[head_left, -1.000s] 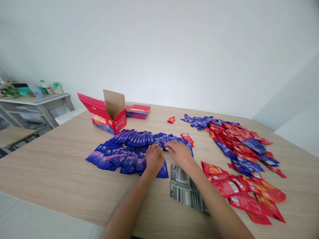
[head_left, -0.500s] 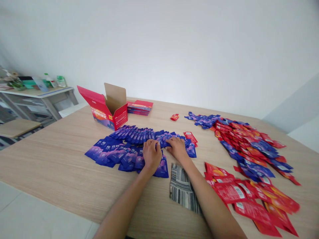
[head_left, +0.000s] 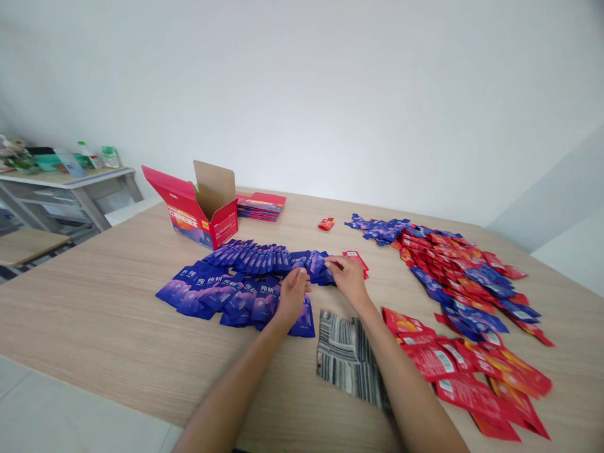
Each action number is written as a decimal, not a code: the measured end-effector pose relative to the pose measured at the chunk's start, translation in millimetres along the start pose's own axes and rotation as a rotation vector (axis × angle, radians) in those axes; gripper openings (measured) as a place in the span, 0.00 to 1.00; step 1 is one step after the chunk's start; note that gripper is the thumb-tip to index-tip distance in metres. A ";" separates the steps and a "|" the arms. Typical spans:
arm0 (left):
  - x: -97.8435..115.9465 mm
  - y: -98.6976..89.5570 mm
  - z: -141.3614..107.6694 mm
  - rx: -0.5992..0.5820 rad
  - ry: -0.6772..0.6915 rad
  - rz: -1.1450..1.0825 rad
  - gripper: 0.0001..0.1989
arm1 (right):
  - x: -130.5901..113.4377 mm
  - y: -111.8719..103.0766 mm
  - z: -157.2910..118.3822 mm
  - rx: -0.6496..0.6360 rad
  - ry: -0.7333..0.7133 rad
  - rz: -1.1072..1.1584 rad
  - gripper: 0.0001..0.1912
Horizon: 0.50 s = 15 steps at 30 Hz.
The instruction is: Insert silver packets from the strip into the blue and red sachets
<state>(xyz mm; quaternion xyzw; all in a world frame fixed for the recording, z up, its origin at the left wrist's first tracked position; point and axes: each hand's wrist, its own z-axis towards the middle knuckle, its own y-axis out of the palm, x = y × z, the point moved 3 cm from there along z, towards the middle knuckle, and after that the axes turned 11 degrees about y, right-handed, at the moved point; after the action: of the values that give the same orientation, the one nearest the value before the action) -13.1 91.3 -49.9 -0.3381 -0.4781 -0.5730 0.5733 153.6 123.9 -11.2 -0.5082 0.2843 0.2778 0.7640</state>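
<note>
Two rows of overlapping blue pouches with purple print lie on the wooden table: a back row (head_left: pixel 264 259) and a front row (head_left: pixel 226 296). Over the right part of the front row is my left hand (head_left: pixel 291 297), its fingers curled in; whatever they hold, if anything, is hidden. My right hand (head_left: pixel 350 280) pinches the edge of a blue pouch (head_left: pixel 317 263) at the right end of the back row, thumb and forefinger together. Just behind that hand lies a red pouch (head_left: pixel 355 258).
An open red box (head_left: pixel 189 217) stands at back left, beside flat stacked cartons (head_left: pixel 262 206). A mixed heap of red and blue pouches (head_left: pixel 453 270) spreads on the right, with red pouches (head_left: pixel 467 371) nearer me. A striped cloth (head_left: pixel 346 355) lies by my right forearm.
My right hand has lifted slightly and pinched a pouch at the row's right end; several pouches there have shifted or bunched. My left hand has turned, thumb upward. The view has shifted slightly.
</note>
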 end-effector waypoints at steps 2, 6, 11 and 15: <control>1.0 5.8 -1.0 -0.049 -0.128 -0.162 0.31 | -4.8 -5.1 -5.7 -0.001 -0.021 0.099 0.12; 18.8 6.3 -4.9 -0.045 -0.228 -0.492 0.28 | -23.1 -5.1 -24.0 -0.059 -0.073 0.262 0.13; 38.1 -0.8 -9.8 -0.002 -0.207 -0.625 0.27 | -29.8 -11.4 -55.2 -0.118 -0.041 0.420 0.17; 40.5 0.7 -8.8 0.012 -0.172 -0.600 0.26 | -2.4 -29.7 -75.5 -0.034 0.053 0.200 0.18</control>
<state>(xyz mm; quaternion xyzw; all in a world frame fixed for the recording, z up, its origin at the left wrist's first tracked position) -15.6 69.7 -14.7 -0.2256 -0.6067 -0.6833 0.3379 161.7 43.3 -15.4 -0.4975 0.3490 0.3438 0.7159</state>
